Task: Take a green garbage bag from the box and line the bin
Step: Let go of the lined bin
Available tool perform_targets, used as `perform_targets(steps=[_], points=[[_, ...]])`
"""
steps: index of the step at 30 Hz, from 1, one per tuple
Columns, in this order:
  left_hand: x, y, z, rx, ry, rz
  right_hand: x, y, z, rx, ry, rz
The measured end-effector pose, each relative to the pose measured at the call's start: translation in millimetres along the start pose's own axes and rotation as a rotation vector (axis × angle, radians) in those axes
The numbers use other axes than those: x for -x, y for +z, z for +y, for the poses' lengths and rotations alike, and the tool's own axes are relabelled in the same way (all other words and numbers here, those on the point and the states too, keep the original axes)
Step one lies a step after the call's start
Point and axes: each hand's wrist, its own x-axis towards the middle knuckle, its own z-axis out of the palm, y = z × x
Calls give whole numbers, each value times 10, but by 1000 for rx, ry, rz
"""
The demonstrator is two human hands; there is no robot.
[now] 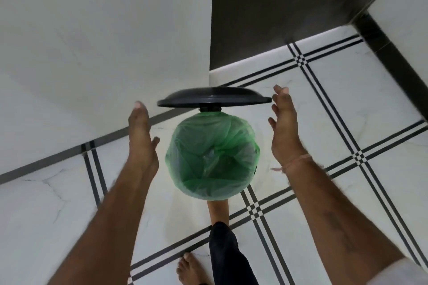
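A green garbage bag lines the round bin below me, its edge folded down over the rim so the bin's wall is almost wholly covered. The bin's dark lid stands raised behind the opening. My left hand hovers flat to the left of the bin, fingers apart and holding nothing. My right hand hovers to the right of the bin near the lid's edge, also open and apart from the bag. A bare foot reaches under the bin's front. The box is not in view.
A white wall rises to the left and a dark panel stands behind the bin. The white tiled floor with black stripe lines spreads to the right. My other bare foot stands at the bottom.
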Motion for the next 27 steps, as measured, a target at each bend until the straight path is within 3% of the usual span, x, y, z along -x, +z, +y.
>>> perform_targets(steps=[6, 11, 18, 23, 27], points=[[5, 174, 418, -350, 97, -224, 26, 110, -315, 353, -109, -199], [316, -22, 78, -540, 112, -228, 360, -48, 9, 468, -107, -241], [395, -183, -1006, -788, 277, -138, 606, -172, 1060, 872, -201, -214], [255, -230, -1683, -819, 300, -81, 561, -211, 1715, 1014, -261, -210], [232, -248, -1840, -798, 326, -55, 555, -216, 1835, 1062, -298, -199]])
